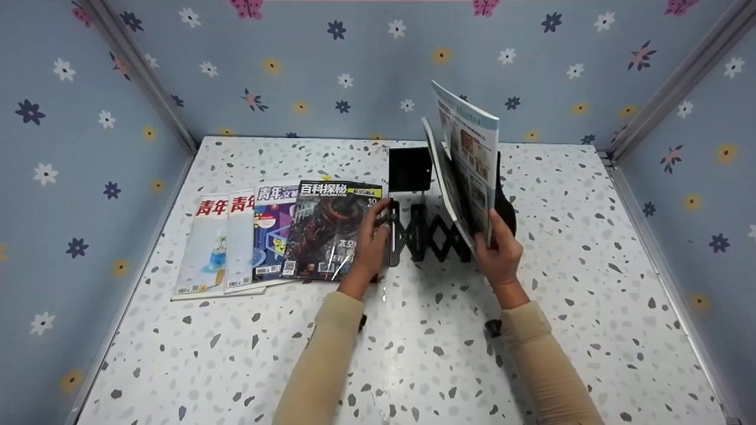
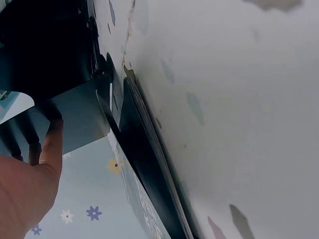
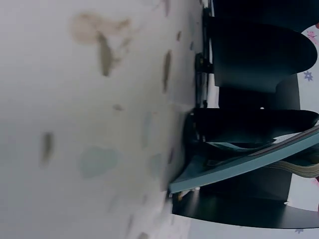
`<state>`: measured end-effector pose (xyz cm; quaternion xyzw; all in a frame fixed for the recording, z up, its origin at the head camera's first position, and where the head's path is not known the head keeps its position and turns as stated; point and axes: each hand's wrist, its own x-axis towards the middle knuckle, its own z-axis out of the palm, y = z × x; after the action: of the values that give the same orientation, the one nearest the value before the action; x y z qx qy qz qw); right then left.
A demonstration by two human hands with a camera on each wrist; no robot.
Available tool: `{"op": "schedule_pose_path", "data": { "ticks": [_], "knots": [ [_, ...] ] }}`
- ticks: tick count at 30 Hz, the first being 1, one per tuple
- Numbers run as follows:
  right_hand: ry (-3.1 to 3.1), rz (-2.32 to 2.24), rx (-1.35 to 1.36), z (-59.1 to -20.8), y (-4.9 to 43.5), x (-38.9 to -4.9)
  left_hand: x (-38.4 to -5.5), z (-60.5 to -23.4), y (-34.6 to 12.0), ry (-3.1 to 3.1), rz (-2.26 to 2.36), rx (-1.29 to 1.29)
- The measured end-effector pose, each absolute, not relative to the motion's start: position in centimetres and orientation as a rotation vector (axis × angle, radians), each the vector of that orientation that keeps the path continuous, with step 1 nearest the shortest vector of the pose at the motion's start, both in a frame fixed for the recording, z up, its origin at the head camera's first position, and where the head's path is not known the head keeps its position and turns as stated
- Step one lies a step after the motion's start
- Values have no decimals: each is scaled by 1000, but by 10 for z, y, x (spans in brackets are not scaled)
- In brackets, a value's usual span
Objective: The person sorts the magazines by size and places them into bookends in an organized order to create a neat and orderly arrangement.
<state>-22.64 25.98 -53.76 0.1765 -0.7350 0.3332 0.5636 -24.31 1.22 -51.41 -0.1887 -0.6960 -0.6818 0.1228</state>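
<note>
A black expanding book rack with criss-cross links stands in the middle of the table. My left hand is at its left end; in the left wrist view, the extended fingers touch a dark upright plate. At the rack's right side, my right hand grips two upright magazines by their near lower edge, fingers between them and thumb outside. They spread apart toward the top. In the right wrist view, a magazine's teal spine slants down between the rack's black dividers.
Several magazines overlap flat on the left; the uppermost has a dark cover and lies right beside the rack. White speckled tabletop surrounds them. Flower-patterned panels wall in the back and both sides.
</note>
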Motion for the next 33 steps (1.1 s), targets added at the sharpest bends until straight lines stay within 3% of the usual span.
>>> {"op": "schedule_pose_path", "data": {
  "ticks": [24,33],
  "knots": [
    [-1836,891,474,-562,277,-231,-245,-516,12,-2015,-2006,-547],
    [-2007,868,454,-553,281,-219,-246,-517,13,-1987,-2056,-560]
  ]
}}
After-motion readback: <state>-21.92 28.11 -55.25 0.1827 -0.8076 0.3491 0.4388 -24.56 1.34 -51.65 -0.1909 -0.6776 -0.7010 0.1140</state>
